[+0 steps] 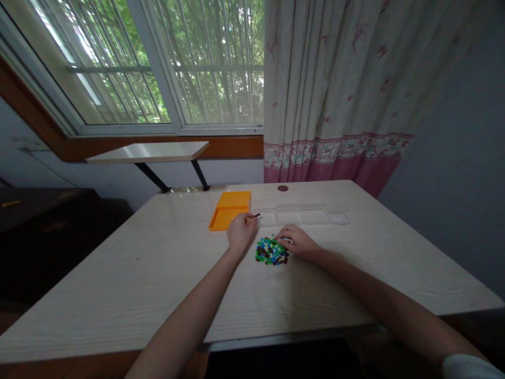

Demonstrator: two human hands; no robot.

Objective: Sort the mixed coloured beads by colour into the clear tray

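My left hand (240,231) is closed, pinching a small dark brown piece (255,215) between its fingertips. It hovers between an open orange case (224,216) and a clear divided tray (289,216). Below the tray, a loose pile of small green, blue, brown and white pieces (269,253) lies on the table. At the upper right edge of that pile rests my right hand (296,242), its thumb and fingers drawn together over the pieces. Whatever it pinches is hidden by the fingers.
The pale wooden table (165,284) carries a raised white shelf (150,151) on black legs at its back left. A round brown cable cover (283,188) sits near the back edge. Behind are a barred window and a floral curtain (311,105).
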